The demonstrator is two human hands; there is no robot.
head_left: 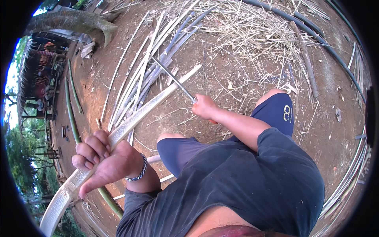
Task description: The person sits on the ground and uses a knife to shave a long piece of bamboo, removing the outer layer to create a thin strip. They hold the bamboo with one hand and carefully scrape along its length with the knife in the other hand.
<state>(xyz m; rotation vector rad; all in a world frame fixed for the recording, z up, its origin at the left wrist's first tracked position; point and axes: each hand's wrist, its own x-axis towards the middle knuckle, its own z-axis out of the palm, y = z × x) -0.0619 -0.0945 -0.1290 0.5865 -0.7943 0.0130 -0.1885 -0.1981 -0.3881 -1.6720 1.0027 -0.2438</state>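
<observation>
A long pale bamboo slat (136,118) slants from the lower left up toward the middle. My left hand (112,162), with a braided band at its wrist, is closed round the slat's lower half, fingers curled over it. In my right hand (206,107) is a long, narrow-bladed knife (172,76), gripped by its handle, of which only a bit of orange shows below the fist. The blade points up and left and crosses the slat near its far end. Whether it touches the slat I cannot tell.
Split bamboo strips (148,75) lie on the dirt ahead of me, beside a heap of thin shavings (252,29). Green poles (71,106) rest at the left, a dark pole (335,51) at the right. A tree trunk (67,21) and a thatched shelter (29,75) stand at far left.
</observation>
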